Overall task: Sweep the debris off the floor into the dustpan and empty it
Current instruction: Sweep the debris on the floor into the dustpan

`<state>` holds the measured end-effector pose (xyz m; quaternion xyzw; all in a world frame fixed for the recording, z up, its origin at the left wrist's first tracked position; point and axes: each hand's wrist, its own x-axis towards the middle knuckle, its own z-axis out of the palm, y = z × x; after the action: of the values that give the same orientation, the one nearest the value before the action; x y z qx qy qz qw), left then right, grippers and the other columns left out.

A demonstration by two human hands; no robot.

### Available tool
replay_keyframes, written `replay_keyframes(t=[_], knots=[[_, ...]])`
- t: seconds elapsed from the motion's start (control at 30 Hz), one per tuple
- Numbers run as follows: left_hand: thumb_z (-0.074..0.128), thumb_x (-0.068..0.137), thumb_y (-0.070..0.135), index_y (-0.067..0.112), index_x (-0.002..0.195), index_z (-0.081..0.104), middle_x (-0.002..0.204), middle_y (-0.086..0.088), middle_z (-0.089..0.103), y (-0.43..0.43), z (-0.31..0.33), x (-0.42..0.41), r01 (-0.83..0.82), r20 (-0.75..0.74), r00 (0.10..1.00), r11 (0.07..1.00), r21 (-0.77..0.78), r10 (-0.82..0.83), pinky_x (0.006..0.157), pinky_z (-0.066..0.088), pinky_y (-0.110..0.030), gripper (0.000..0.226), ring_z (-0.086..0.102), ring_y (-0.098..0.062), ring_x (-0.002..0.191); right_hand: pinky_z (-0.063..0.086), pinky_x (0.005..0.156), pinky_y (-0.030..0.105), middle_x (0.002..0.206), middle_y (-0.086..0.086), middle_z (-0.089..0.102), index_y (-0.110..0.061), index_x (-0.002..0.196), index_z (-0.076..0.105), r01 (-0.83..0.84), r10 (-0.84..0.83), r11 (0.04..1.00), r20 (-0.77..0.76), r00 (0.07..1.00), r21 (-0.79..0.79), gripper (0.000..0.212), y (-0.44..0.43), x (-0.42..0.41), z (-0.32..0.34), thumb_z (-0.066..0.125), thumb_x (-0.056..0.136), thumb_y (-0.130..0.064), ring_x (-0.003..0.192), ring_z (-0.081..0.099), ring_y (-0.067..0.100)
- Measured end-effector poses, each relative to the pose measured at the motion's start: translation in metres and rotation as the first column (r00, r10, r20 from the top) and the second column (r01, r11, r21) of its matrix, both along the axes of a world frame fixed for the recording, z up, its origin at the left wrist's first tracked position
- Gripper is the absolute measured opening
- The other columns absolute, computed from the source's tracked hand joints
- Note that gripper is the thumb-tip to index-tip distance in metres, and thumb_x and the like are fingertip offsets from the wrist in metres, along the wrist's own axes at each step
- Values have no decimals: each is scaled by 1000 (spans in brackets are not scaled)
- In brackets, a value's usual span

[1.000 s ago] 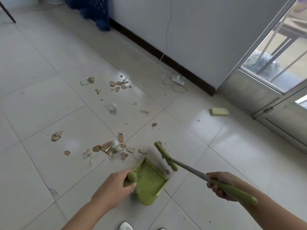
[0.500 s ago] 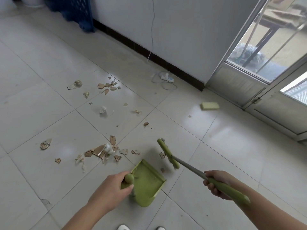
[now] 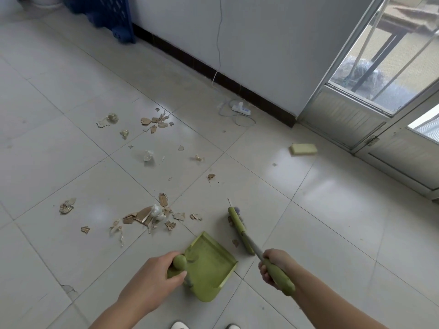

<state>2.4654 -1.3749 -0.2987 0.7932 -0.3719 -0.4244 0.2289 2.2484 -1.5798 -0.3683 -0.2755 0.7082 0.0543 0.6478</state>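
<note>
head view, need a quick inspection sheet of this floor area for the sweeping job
surface: pale tiled floor, glossy
job's things: green dustpan at floor level, nothing seen inside; green brush just right of it; debris of cardboard scraps and crumpled bits scattered ahead and to the left
clutter: yellow sponge block near the door
hands: left hand grips the dustpan handle; right hand grips the brush handle
cables: power strip with looped lead by the wall; thin cord runs up the wall
surroundings: white wall, blue crate, glass door
</note>
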Motion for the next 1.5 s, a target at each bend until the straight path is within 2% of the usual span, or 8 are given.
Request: replay_keyframes(t=[0.17, 0.33, 0.6, 0.77, 1.13, 1.27, 1.4, 1.5], knots=[[64, 84, 25, 42, 90, 61, 72, 35, 61, 6, -2, 9, -19, -8, 1000, 1000, 14, 19, 57, 40, -9, 18, 57, 7, 68, 37, 32, 17, 66, 12, 45, 2, 120, 43, 49, -48, 999, 75, 996, -5, 28, 9, 43, -3, 31, 96, -6, 27, 43, 14], [65, 85, 27, 43, 92, 61, 74, 34, 62, 10, -2, 23, -52, -3, 999, 999, 16, 52, 57, 43, -11, 18, 58, 7, 70, 37, 31, 16, 65, 11, 45, 0, 132, 42, 76, -81, 995, 100, 992, 57, 38, 10, 80, -2, 31, 96, -8, 24, 43, 14], [63, 86, 26, 46, 95, 58, 74, 39, 59, 17, 0, 44, -61, -2, 998, 998, 11, 61, 55, 42, -11, 22, 57, 8, 68, 34, 30, 13, 63, 9, 42, -1, 114, 44, 62, -74, 996, 181, 981, 70, 23, 16, 129, 11, 31, 97, -8, 24, 39, 11], [62, 86, 21, 44, 92, 60, 65, 34, 59, 26, 2, 59, -90, -24, 996, 996, 14, 90, 49, 37, -11, 24, 54, 4, 56, 34, 29, 13, 59, 7, 42, 1, 108, 44, 13, -35, 994, 198, 980, 109, 20, 21, 153, 11, 32, 97, -10, 25, 38, 11], [65, 83, 24, 45, 89, 64, 68, 22, 62, 52, -2, 82, -182, -24, 983, 983, 17, 182, 55, 39, -15, 22, 50, -3, 57, 35, 29, 14, 60, 7, 42, -3, 118, 42, -13, -22, 991, 259, 966, 135, 25, 28, 199, 1, 31, 97, -11, 26, 40, 11], [66, 83, 23, 40, 91, 66, 71, 23, 64, 54, 0, 82, -203, -19, 979, 979, 24, 204, 56, 40, -12, 18, 54, 0, 59, 34, 28, 13, 59, 6, 42, 0, 114, 42, -22, -25, 987, 288, 957, 159, 23, 26, 208, 0, 31, 98, -12, 25, 40, 10], [67, 84, 24, 44, 92, 64, 78, 30, 64, 50, 5, 83, -223, -10, 975, 974, 28, 223, 59, 42, -9, 22, 59, 5, 67, 34, 28, 14, 60, 6, 42, -1, 125, 41, -17, -39, 984, 314, 949, 175, 32, 18, 218, -3, 30, 98, -11, 26, 41, 11], [67, 84, 24, 40, 95, 66, 80, 25, 66, 46, 6, 84, -253, -6, 967, 967, 30, 253, 60, 43, -11, 19, 60, 2, 68, 34, 27, 14, 59, 6, 42, 1, 126, 41, -37, -23, 983, 322, 947, 180, 32, 9, 222, -2, 31, 98, -11, 27, 40, 10]])
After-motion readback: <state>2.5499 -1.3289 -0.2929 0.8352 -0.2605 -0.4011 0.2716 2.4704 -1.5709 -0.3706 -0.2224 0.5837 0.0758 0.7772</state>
